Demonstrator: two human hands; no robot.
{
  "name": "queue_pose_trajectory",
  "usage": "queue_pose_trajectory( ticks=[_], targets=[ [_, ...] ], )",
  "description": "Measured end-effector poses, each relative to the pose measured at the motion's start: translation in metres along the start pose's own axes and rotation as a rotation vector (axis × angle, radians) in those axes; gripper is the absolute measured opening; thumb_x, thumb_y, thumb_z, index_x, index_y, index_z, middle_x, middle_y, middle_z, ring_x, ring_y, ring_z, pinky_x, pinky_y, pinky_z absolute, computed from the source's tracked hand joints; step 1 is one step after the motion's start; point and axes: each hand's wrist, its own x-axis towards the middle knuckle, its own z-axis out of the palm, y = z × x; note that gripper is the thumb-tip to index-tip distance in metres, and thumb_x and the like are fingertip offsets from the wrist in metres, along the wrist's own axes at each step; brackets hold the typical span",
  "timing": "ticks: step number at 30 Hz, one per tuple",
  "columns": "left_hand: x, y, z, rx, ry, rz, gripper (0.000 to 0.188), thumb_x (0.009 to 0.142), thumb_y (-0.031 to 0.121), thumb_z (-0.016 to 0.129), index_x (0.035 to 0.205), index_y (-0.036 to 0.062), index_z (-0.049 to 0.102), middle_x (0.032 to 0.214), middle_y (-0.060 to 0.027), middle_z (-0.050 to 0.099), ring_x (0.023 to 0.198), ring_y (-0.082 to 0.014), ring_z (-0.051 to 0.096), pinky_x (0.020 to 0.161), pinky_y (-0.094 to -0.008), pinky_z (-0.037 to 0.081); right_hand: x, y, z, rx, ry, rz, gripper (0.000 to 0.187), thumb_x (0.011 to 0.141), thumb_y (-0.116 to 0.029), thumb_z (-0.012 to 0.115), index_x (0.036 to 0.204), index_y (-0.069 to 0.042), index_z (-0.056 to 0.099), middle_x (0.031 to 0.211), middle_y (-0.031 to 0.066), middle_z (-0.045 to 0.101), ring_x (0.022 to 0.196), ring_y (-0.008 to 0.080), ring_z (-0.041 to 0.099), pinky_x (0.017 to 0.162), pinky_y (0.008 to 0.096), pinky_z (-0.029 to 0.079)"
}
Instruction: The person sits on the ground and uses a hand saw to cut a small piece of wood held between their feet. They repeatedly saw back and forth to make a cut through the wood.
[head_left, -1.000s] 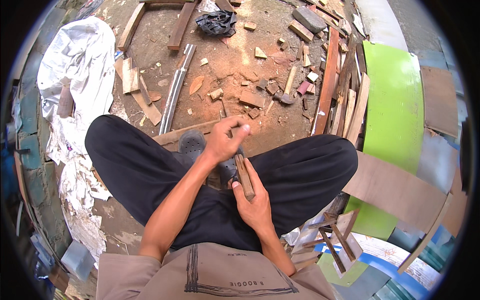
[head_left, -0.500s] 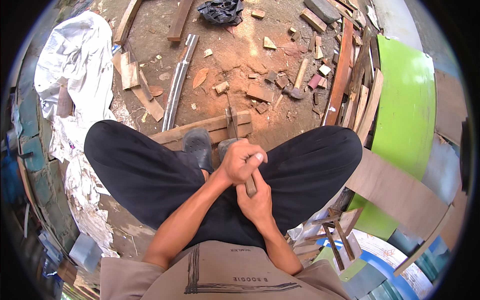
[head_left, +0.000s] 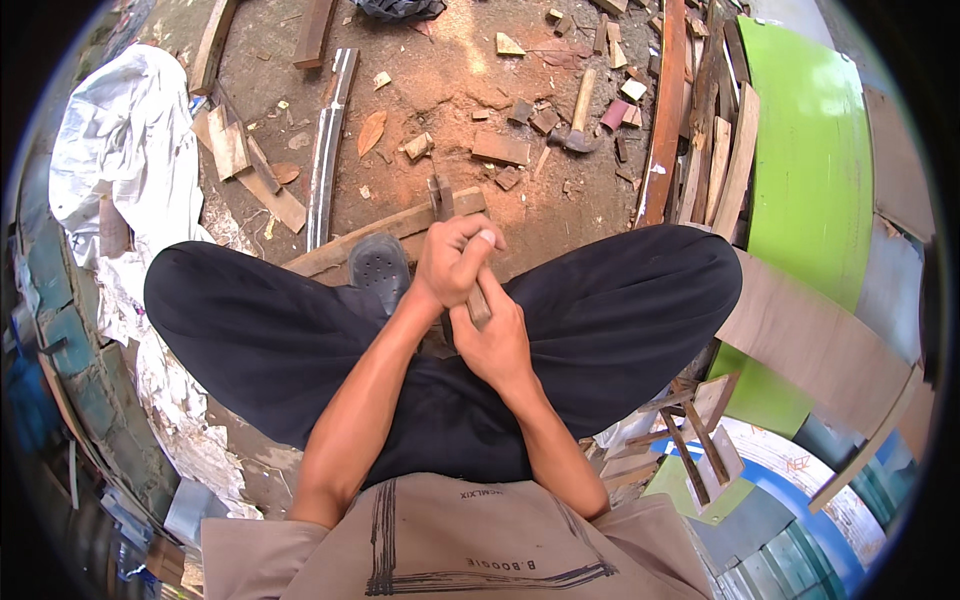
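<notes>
Both my hands are closed around one wooden-handled tool [head_left: 480, 308]. My left hand [head_left: 455, 262] is wrapped round it farther forward, its thumb on top. Nearer my body, my right hand [head_left: 495, 340] grips the handle's rear, touching the left. Beyond the left hand a thin, dark blade-like part [head_left: 440, 196] points away over a wooden plank [head_left: 405, 225] on the ground. It shows almost edge-on, so I cannot tell the tool's exact kind, or whether it touches the plank. A grey clog [head_left: 380, 268] on my left foot stands against the plank; my right foot is hidden.
A hammer [head_left: 580, 115] lies among several wood offcuts [head_left: 500, 149] on the dirt. Long boards [head_left: 664, 130] and a green panel [head_left: 808, 160] are at right. At left are a white sheet [head_left: 135, 150] and a striped metal-looking bar [head_left: 328, 150].
The view has shifted, so the ground, hands and tool sit higher and farther left in the picture. Both hands keep their grip. My right clog, partly visible before, is now hidden.
</notes>
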Motion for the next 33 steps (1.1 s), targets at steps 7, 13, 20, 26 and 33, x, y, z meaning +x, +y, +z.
queue_pose_trajectory(
  ticks=[7,13,20,26,33],
  targets=[
    [0.015,-0.018,-0.006,-0.130,0.406,-0.048,0.024,0.096,0.018,0.059,0.107,0.0001,0.070,0.094,-0.0142,0.074,0.089,-0.0178,0.069,0.084,-0.0326,0.052,0.004,-0.002,-0.002,0.078,0.053,0.049,0.060,0.087,-0.006,0.059,0.146,-0.004,0.049,0.118,0.0295,0.067,0.104,0.0423,0.069,0.085,0.0414,0.055],
    [0.052,-0.086,-0.042,0.389,0.335,-0.411,0.041,0.094,0.017,0.063,0.131,0.0009,0.061,0.126,-0.0208,0.067,0.120,-0.0287,0.063,0.104,-0.0371,0.046,0.002,0.002,0.003,-0.004,0.100,-0.019,0.061,0.085,-0.008,0.058,0.146,-0.006,0.051,0.117,0.0229,0.069,0.097,0.0286,0.067,0.086,0.0366,0.052],
    [0.036,-0.089,-0.042,0.755,0.034,-0.350,0.065,0.081,0.018,0.072,0.141,0.0135,0.047,0.120,-0.0270,0.067,0.113,-0.0448,0.063,0.096,-0.0505,0.050,0.014,-0.010,-0.004,-0.059,0.045,0.141,0.061,0.083,-0.016,0.061,0.142,-0.006,0.056,0.091,0.0268,0.072,0.077,0.0311,0.072,0.078,0.0406,0.054],
    [0.038,-0.130,-0.066,0.870,-0.036,-0.260,0.068,0.078,0.025,0.083,0.137,0.0113,0.051,0.116,-0.0289,0.067,0.111,-0.0454,0.064,0.096,-0.0506,0.051,0.012,-0.009,0.010,-0.195,0.030,0.069,0.059,0.083,-0.014,0.059,0.142,-0.006,0.057,0.103,0.0212,0.073,0.076,0.0256,0.070,0.076,0.0356,0.054],
    [0.026,-0.159,-0.045,0.620,0.062,-0.364,0.079,0.079,0.029,0.084,0.142,0.0013,0.045,0.120,-0.0276,0.067,0.116,-0.0409,0.064,0.100,-0.0479,0.049,0.006,0.012,0.013,-0.141,0.089,-0.131,0.060,0.082,-0.012,0.060,0.142,-0.007,0.056,0.117,0.0286,0.069,0.109,0.0409,0.068,0.094,0.0400,0.052]
  ],
)
